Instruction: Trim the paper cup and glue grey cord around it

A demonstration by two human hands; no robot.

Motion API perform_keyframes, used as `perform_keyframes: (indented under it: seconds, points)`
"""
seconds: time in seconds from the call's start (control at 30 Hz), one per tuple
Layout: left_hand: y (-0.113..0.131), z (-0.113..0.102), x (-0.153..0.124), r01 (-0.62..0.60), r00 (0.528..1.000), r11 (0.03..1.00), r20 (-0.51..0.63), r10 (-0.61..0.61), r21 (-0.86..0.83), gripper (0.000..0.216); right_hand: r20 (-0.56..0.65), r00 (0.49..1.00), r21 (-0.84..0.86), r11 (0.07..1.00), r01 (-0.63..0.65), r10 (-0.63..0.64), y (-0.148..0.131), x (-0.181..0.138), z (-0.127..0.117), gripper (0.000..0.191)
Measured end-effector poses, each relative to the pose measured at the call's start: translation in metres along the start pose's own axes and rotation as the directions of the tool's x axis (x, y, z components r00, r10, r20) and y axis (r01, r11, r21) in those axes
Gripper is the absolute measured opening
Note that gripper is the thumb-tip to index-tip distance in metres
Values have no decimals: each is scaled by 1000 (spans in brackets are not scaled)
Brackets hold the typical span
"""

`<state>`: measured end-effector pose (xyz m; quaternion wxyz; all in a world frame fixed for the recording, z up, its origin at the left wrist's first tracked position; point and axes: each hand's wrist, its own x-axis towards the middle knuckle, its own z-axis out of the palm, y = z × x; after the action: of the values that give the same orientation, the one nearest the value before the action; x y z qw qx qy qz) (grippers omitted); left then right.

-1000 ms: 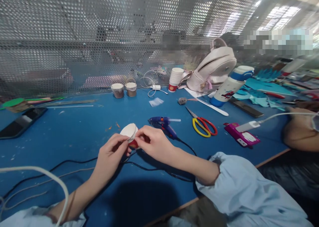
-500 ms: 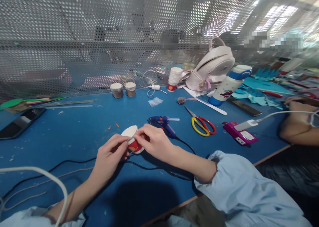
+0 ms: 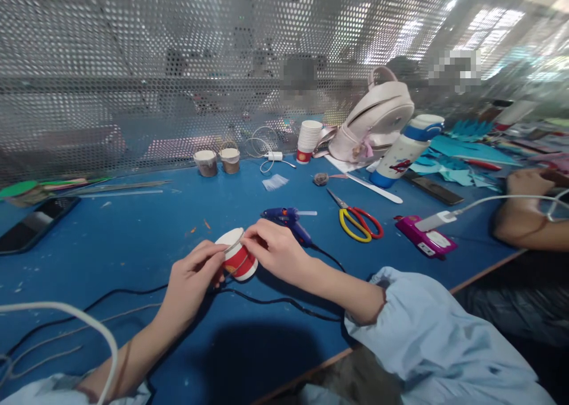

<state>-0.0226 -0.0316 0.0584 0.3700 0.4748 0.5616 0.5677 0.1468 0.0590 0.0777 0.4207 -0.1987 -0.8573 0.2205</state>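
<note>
A red-and-white paper cup (image 3: 240, 264) stands tilted on the blue table in front of me, its pale round end turned up and to the left. My left hand (image 3: 195, 274) is closed at the cup's left side, with thumb and forefinger on its edge and the other fingers partly hidden. A thin grey string (image 3: 243, 259) crosses the red band. My right hand (image 3: 273, 248) pinches at the cup's upper right edge, where the string seems to run between the fingertips. Just behind that hand lies a blue glue gun (image 3: 284, 214) with a clear stick in it.
Scissors (image 3: 355, 218) and a magenta power strip (image 3: 425, 236) lie to the right, near another person's arm (image 3: 524, 215). Two small wrapped cups (image 3: 205, 163), stacked cups (image 3: 310, 141), a backpack (image 3: 373, 120) and a bottle (image 3: 406, 150) stand behind. A phone (image 3: 38, 224) lies left.
The cup's red side shows more between my hands, as the fingers have shifted slightly apart along its edge. The whole view has drifted a little; the other objects stay put.
</note>
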Motion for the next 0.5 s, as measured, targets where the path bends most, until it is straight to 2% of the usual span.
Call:
perform_keyframes:
  seconds: [0.23, 0.5]
  points:
    - [0, 1, 1, 49, 999, 999, 9, -49, -3, 18, -36, 998, -22, 999, 42, -42, -1, 0, 0, 16]
    - [1, 0, 0, -12, 1000, 999, -6, 13, 48, 15, -15, 999, -17, 999, 31, -31, -1, -2, 1, 15]
